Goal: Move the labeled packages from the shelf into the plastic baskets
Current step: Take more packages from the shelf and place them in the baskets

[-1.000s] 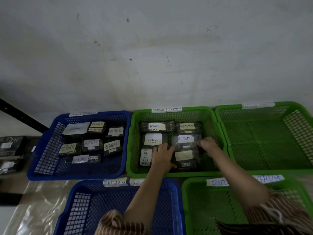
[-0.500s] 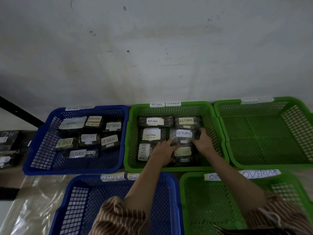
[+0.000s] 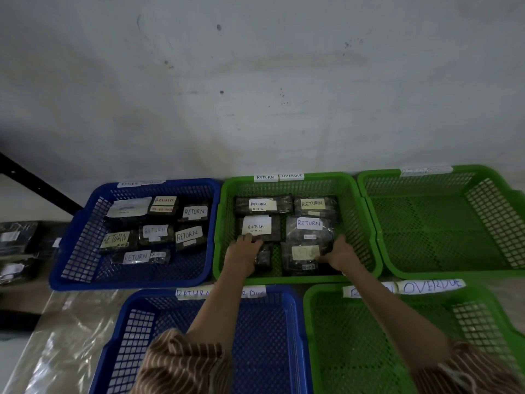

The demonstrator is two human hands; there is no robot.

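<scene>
1. The middle green basket (image 3: pixel 297 184) stands against the wall, tagged RETURN and OVERDUE on its far rim; every place below is told from it.
2. Inside it lie dark wrapped packages with paper labels: two along its far wall, a white-labelled package (image 3: pixel 259 227) and a clear-wrapped RETURN package (image 3: pixel 309 227) in its middle row, and a yellow-labelled package (image 3: pixel 304 255) near its front wall.
3. The left hand (image 3: pixel 244 255) reaches into the basket's front left part. It lies palm down with its fingertips at the near edge of the white-labelled package; what is under the palm is hidden, so I cannot tell whether it grips anything.
4. The right hand (image 3: pixel 338 254) is in the basket's front right part, touching the right edge of the yellow-labelled package. Its fingers are too blurred to tell whether they curl round it.
5. Left of the basket, touching its side, a blue basket (image 3: pixel 85 220) holds seven labelled packages, most reading RETURN.
6. Right of it, a second green basket (image 3: pixel 488 200) shows only its mesh floor.
7. In front of it stand a near blue basket (image 3: pixel 133 322) and a near green basket (image 3: pixel 480 317), each with a paper tag.
8. Far to its left, beyond the blue basket, more dark packages (image 3: pixel 17 237) lie on a shelf.
</scene>
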